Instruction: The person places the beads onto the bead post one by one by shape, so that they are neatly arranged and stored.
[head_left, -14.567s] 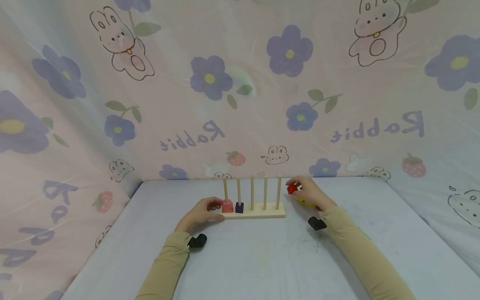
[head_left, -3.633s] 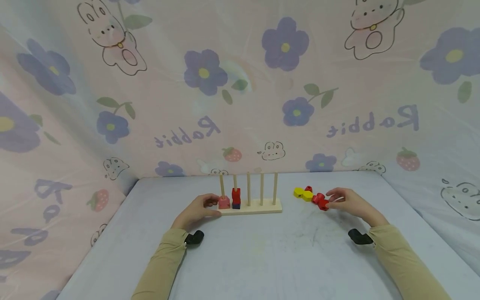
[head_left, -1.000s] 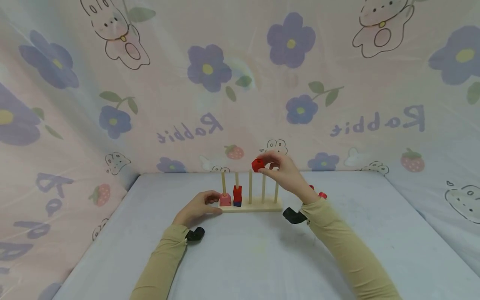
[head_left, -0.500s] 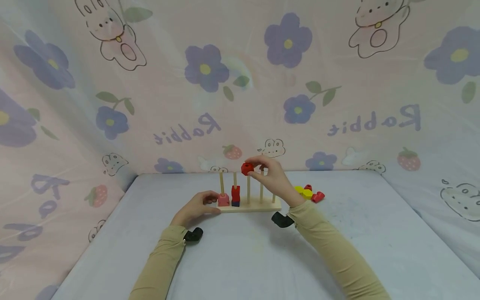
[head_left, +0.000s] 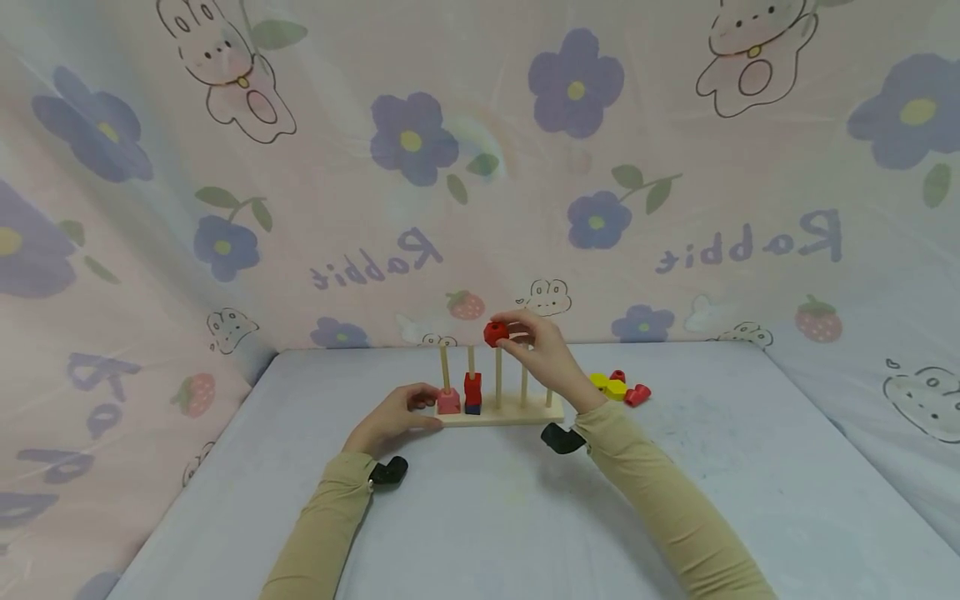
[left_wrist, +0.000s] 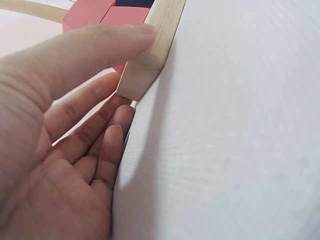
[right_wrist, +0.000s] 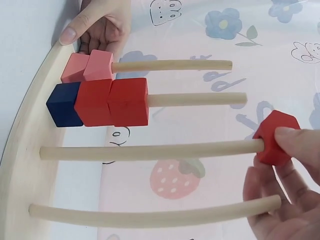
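Observation:
My right hand [head_left: 546,350] pinches a red faceted bead [right_wrist: 281,125] between thumb and fingers. That bead sits at the tip of the third peg [right_wrist: 150,152] of a wooden peg rack [head_left: 517,414]. With thumb in front and fingers behind, my left hand [head_left: 393,417] grips the rack's left end; the thumb [left_wrist: 105,45] lies along the wood in the left wrist view. Pink blocks [right_wrist: 100,65] are on the first peg. The second peg carries a dark blue cube [right_wrist: 65,105] with two red blocks [right_wrist: 112,102] stacked on it. The third peg's shaft and the fourth peg [right_wrist: 160,217] are bare.
Right of the rack, two yellow beads [head_left: 617,389] lie on the white table [head_left: 480,517] beside several red beads [head_left: 637,395]. My right forearm crosses in front of the rack's right side. A patterned cloth [head_left: 510,208] hangs behind the table.
The second peg has gained red blocks since the oldest frame. My right hand has carried a red bead from the right-hand pile leftward to the third peg's tip. The left hand stays put.

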